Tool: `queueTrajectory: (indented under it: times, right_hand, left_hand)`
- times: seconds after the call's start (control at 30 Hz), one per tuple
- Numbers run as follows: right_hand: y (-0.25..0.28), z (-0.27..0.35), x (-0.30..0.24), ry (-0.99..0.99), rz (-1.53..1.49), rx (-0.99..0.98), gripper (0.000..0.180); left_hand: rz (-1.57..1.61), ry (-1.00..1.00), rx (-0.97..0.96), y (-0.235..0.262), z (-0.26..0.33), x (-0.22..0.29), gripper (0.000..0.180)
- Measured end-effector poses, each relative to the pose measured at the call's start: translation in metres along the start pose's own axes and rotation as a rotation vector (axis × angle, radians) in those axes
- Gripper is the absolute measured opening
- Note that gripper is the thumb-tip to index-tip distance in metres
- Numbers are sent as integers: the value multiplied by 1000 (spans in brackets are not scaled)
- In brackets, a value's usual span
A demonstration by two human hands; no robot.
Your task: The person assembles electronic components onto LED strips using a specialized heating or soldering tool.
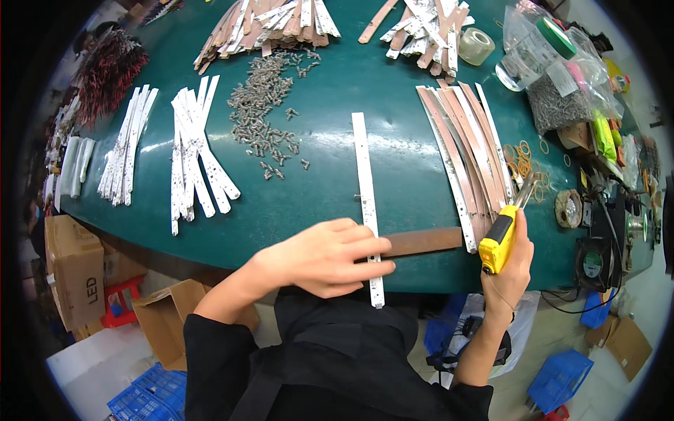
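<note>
A narrow white perforated strip [364,168] lies lengthwise on the green table in front of me. My left hand [330,258] is closed over its near part, with the fingers across it and the thumb side hidden. Against the strip's right side, a flat brown bar [425,242] lies crosswise, and its left end is hidden by my fingers. My right hand [509,270] is wrapped round a yellow-and-black hand tool [498,238] with a slim metal tip, tilted up and to the right. The tool is beside a bundle of white and copper-coloured strips [467,154].
Small metal screw-like parts [260,102] are heaped beyond the strip. White strip stacks [193,154] lie left, with more piled strips [274,28] at the back. Rubber bands [521,158], a tape roll [477,46], a solder-like spool [568,208] and a small fan [595,263] sit right.
</note>
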State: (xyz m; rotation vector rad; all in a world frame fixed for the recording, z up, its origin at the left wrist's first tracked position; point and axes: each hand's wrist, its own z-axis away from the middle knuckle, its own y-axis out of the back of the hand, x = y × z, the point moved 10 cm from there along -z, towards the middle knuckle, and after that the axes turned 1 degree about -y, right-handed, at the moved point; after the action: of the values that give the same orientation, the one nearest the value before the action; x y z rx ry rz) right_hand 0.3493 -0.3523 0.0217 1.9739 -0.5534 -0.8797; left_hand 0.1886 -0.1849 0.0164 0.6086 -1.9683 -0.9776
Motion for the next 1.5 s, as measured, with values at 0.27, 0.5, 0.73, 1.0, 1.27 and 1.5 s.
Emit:
queueTrajectory:
  times: [0.27, 0.5, 0.73, 1.0, 1.27, 1.5]
  right_hand:
    - [28, 9, 3, -122, -469, 232, 61]
    - [-11, 29, -80, 82, -412, -1, 64]
    - [-19, 36, -120, 272, -547, -162, 71]
    - [-81, 23, -81, -528, -1873, -464, 43]
    - [-115, 33, -98, -616, -2238, -406, 54]
    - [-95, 27, -109, -501, -2290, -457, 44]
  left_hand:
    - [-395, -99, 302, 29, 17, 19, 22]
    - [-738, 286, 363, 92, 81, -30, 32]
    - [-764, 617, 313, 131, 168, -70, 30]
    - [-588, 804, 405, 125, 160, -86, 26]
    - [-565, 979, 304, 129, 206, -107, 15]
    - [-420, 974, 518, 122, 162, -123, 16]
